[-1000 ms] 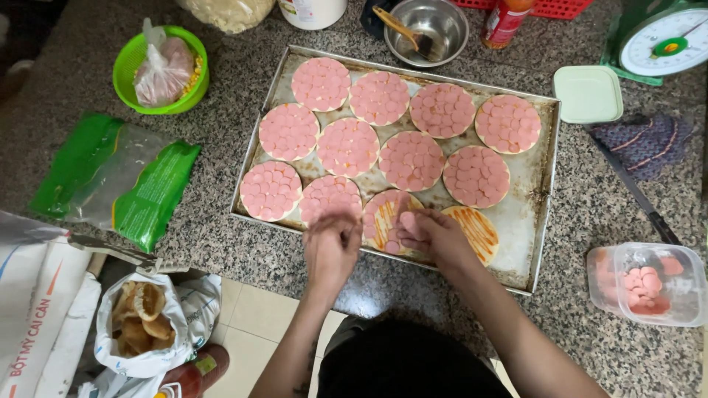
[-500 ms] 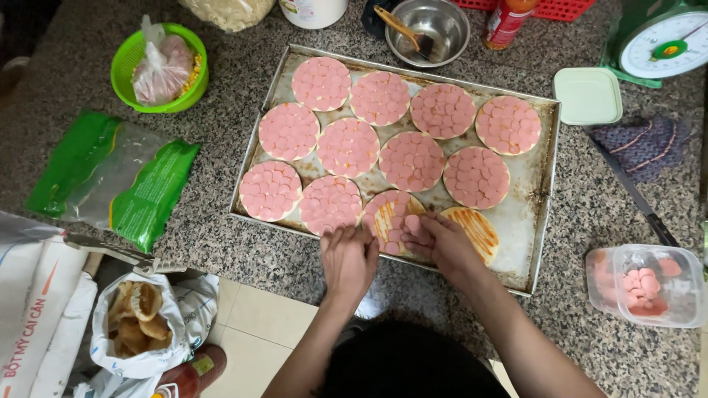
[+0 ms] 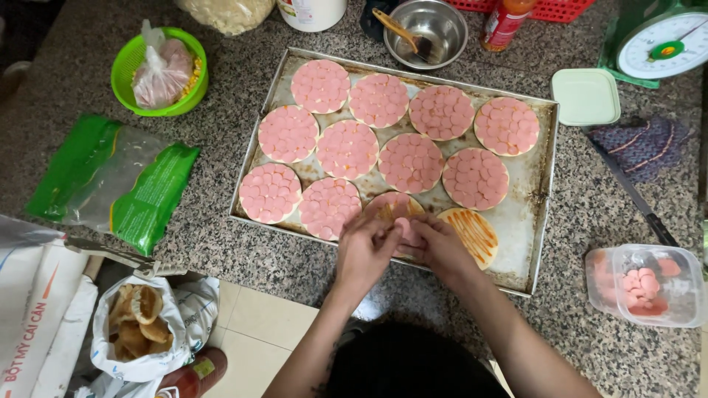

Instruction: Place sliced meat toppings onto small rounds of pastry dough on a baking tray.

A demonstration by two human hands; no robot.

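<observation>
Left hand: the left hand (image 3: 366, 250) is hovering over the near edge of the baking tray (image 3: 542, 199), fingers bunched together and pinching at a small stack of pink sausage slices (image 3: 408, 230); whether the slices are clamped in this hand or the other, I cannot tell.
Right hand: the right hand (image 3: 441, 247) is pressing in from 3 o'clock of the left one, fingertips meeting it over the same slices, fingers curled together.
Round being worked: a half-covered round base (image 3: 391, 208) is lying in the near row of the tray, at 12 o'clock of the joined hands, partly hidden under them.
Next round: a base with only orange sauce (image 3: 476, 234) is sitting just beside the right hand, at its 2 o'clock.
Finished rounds: ten rounds fully tiled with sausage slices (image 3: 411, 162) are filling the rest of the tray, from 10 to 1 o'clock of the hands.
Supply: a clear plastic tub of sausage slices (image 3: 649, 284) is resting on the granite counter (image 3: 221, 243) at 3 o'clock, well apart from the hands.
Counter, far side: a steel bowl with a brush (image 3: 428, 31) is standing at 12 o'clock beyond the tray; a green bowl holding a bag (image 3: 158, 70) is sitting at 10 o'clock.
Counter, right: a pale green lid (image 3: 586, 96) and a knife (image 3: 634, 195) are lying at 2 o'clock.
</observation>
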